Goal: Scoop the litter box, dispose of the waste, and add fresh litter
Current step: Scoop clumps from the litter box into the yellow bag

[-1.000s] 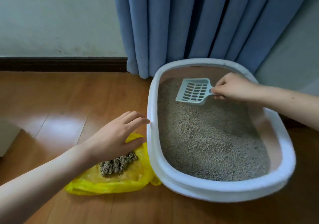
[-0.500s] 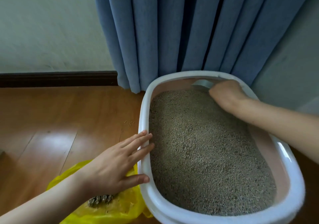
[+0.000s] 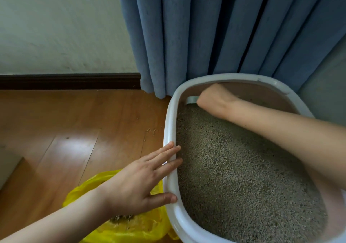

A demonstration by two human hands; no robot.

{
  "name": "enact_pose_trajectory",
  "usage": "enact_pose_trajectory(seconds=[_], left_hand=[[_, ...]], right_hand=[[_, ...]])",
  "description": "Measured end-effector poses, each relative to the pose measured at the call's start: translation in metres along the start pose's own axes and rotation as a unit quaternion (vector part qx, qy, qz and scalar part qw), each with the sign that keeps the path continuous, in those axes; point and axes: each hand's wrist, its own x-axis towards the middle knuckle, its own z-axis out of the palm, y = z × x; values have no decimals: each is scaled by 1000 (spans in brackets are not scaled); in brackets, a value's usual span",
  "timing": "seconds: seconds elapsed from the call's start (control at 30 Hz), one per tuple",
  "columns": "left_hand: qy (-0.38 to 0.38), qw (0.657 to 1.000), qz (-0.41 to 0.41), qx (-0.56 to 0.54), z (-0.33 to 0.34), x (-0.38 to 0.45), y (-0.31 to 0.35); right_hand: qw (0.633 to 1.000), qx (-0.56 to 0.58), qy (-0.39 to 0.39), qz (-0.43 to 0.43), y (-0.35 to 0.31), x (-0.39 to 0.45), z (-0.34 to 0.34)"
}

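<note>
Still scooping: right hand closed round the scoop, digging at the litter box's far end, left hand flat, open on its rim, next needing a lift over to the yellow bag beside it.

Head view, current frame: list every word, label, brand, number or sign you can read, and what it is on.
None: no readable text anywhere in this frame.
Litter box: plain white rim, no label or brand visible.
Yellow bag: no print visible.
Scoop: mostly hidden behind the right hand; the visible part carries no marking.
Curtain, wall and floor: no writing.
</note>
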Motion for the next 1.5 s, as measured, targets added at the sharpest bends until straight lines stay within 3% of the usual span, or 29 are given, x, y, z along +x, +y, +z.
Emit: enact_pose_trajectory(seconds=[0.1, 0.4, 0.53, 0.67, 0.87, 1.2, 1.37, 1.5], left_hand=[[1, 1000, 0, -4, 0, 0, 1], [-4, 1000, -5, 6, -2, 0, 3], [-14, 1000, -6, 8, -5, -1, 5], [-12, 1000, -10, 3, -6, 0, 6], [-12, 1000, -12, 7, -6, -1, 7], [-18, 1000, -16, 10, -4, 0, 6], [-24, 1000, -17, 10, -2, 0, 4], [-26, 999, -19, 5, -2, 0, 3]], right_hand=[[996, -59, 8, -60, -6, -11, 2], [964, -85, 76, -240, 1, -39, 5], [981, -90, 70, -159, 35, -49, -14], [993, -89, 45, -60, 30, -40, -12], [993, 6, -105, 54, -19, -10, 0], [990, -41, -90, -101, -22, -48, -9], [991, -1, -80, -103, 14, -75, -35], [998, 27, -28, -47, 41, -81, -36]])
